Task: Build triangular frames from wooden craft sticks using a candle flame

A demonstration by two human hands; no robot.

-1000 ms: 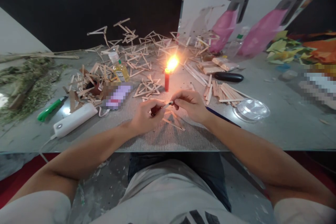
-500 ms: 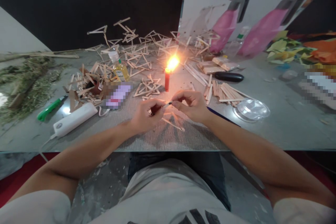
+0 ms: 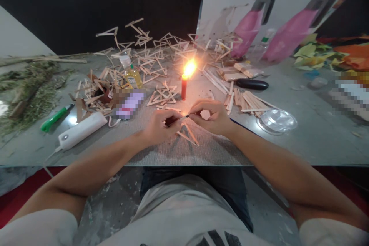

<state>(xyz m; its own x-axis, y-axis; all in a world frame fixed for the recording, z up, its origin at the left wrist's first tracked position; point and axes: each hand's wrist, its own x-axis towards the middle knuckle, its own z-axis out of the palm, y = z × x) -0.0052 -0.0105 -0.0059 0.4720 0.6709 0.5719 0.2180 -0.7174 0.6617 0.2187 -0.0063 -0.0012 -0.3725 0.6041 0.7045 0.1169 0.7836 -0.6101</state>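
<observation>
Left hand (image 3: 157,128) pinches a wooden stick (image 3: 184,117), largely hidden by fingers, on the near side of a lit red candle (image 3: 183,89); right hand (image 3: 218,119) meets its dark tip, whether gripping cannot be told.

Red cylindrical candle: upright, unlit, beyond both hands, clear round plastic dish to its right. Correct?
Unlit is wrong: the head view shows the red cylindrical candle burning with a bright flame. The rest holds: upright, beyond the left hand and right hand, clear round plastic dish to its right.
</observation>
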